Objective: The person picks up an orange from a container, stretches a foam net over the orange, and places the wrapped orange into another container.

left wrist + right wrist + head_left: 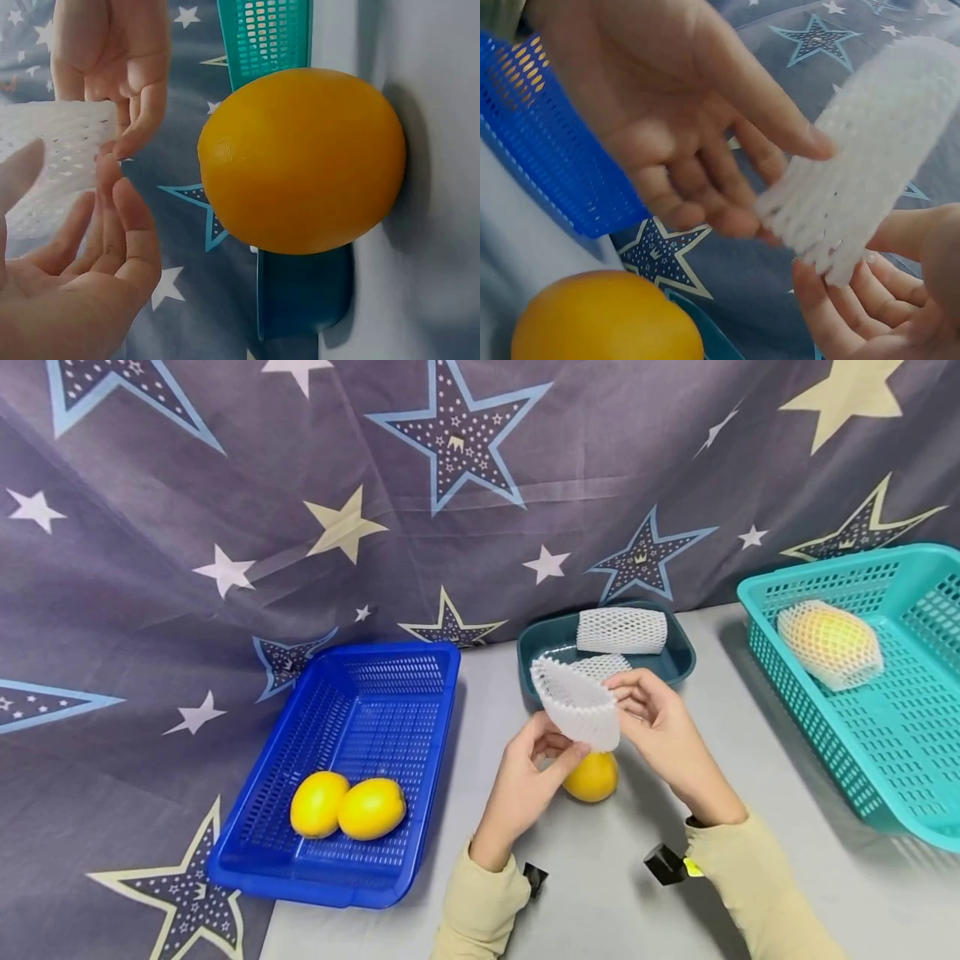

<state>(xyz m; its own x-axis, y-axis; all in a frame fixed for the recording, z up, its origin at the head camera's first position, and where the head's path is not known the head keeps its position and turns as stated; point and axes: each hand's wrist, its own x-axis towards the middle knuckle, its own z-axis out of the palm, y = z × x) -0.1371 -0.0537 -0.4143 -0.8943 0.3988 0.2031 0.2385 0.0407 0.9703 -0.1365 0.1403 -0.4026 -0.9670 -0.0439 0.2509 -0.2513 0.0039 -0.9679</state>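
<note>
Both hands hold a white foam net sleeve in the air, its scalloped mouth spread open. My left hand pinches its lower left side, with the thumb lying against the mesh. The right hand grips the sleeve's right edge between thumb and fingers. Below the sleeve a smooth yellow-orange fruit rests on the grey table; it fills much of the left wrist view. The sleeve overlaps the fruit's top in the head view.
A blue basket on the left holds two yellow fruits. Behind the hands, a dark teal tub contains more foam sleeves. In the turquoise basket at right lies a net-wrapped fruit. A star-patterned cloth hangs behind.
</note>
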